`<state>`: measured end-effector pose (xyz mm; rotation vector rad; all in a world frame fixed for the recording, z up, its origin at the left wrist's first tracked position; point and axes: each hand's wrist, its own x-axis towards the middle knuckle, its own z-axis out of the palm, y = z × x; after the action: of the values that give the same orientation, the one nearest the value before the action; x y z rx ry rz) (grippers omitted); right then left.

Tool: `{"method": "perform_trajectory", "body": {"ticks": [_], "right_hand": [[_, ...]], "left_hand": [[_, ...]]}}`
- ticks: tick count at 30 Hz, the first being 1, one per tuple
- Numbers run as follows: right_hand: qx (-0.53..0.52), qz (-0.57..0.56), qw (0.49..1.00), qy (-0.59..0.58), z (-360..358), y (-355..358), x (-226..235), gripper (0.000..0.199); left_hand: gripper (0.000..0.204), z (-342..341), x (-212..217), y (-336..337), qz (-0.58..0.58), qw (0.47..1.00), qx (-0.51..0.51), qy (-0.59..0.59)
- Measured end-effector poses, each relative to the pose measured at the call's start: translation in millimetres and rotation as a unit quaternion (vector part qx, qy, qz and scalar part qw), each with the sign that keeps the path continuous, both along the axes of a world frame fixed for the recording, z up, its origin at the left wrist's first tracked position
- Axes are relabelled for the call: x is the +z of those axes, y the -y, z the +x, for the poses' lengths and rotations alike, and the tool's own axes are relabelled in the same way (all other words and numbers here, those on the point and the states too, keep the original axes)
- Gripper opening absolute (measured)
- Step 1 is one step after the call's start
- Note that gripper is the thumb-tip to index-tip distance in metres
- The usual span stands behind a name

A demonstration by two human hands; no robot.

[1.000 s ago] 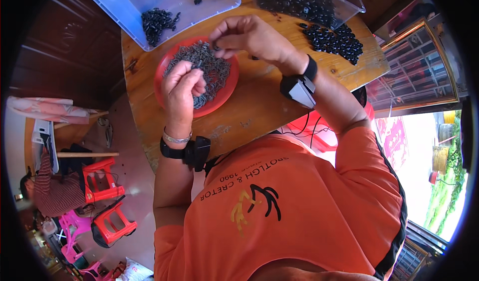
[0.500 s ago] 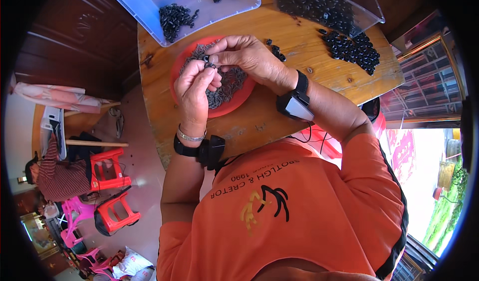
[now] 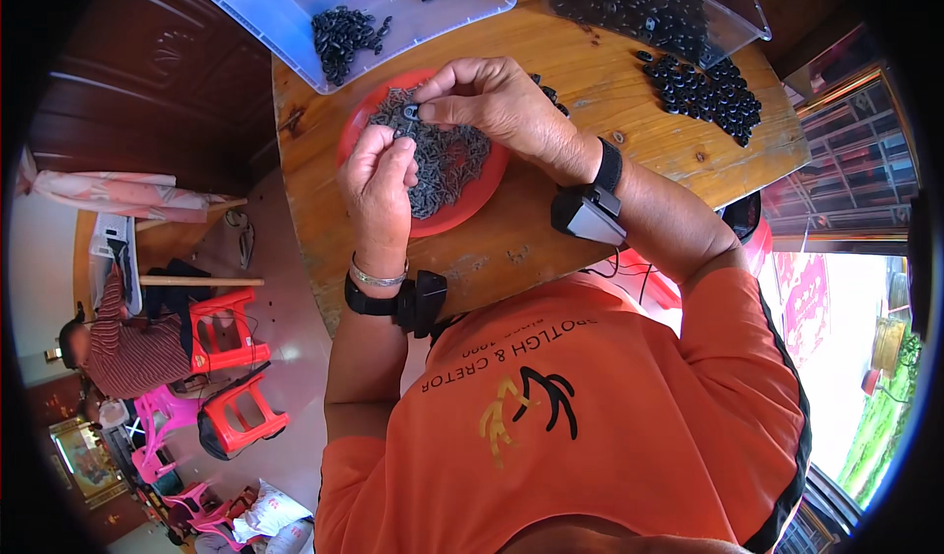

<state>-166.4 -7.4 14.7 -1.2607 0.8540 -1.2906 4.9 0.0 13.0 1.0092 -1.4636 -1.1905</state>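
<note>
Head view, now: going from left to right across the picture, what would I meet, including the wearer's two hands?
Person in a striped top → red stools → left hand → right hand → heap of loose black pieces → framed panel.

"How are the person's arms placed?"

"The left forearm [image 3: 366,362] reaches up toward the red bowl [image 3: 454,218] from its near side. The right forearm [image 3: 674,200] slants in from the bowl's right, elbow bent."

"And the hands?"

"The left hand [image 3: 380,182] is at the bowl's left near side, thumb and forefinger pinched, other fingers curled. The right hand [image 3: 494,104] is over its far right side, back of the hand upward, thumb and forefinger also pinched. The fingertips of both are close together above the bowl."
</note>
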Motion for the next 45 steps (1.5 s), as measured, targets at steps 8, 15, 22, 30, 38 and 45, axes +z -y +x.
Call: {"method": "perform_trajectory", "body": {"ticks": [8, 15, 22, 30, 38, 45], "right_hand": [[0.009, -0.045, 0.999, -0.016, 4.6, -2.4, -0.8, 0.016], [0.019, -0.057, 0.998, -0.035, 3.9, -0.1, -3.1, 0.015], [0.023, -0.062, 0.995, -0.074, 5.4, 1.1, -6.2, 0.013], [0.014, -0.071, 0.993, -0.091, 5.4, 0.3, -6.0, 0.013], [-0.003, -0.116, 0.972, -0.202, 7.6, -4.4, -3.2, 0.019], [-0.145, -0.338, 0.854, -0.368, 19.2, -16.9, 2.8, 0.029]], "left_hand": [[0.011, 2.0, -3.2, 0.8, -0.004, 1.000, -0.011, -0.009], [0.008, 0.4, -4.9, 1.4, -0.005, 1.000, -0.002, -0.028], [0.008, 1.2, -7.6, 1.0, -0.022, 1.000, 0.006, -0.016], [0.011, -1.2, -7.4, 2.1, -0.004, 0.999, -0.003, -0.032], [0.020, 3.6, -11.3, 5.8, 0.047, 0.998, -0.031, -0.028], [0.020, -2.9, -11.0, 4.9, 0.076, 0.994, 0.002, -0.077]]}}
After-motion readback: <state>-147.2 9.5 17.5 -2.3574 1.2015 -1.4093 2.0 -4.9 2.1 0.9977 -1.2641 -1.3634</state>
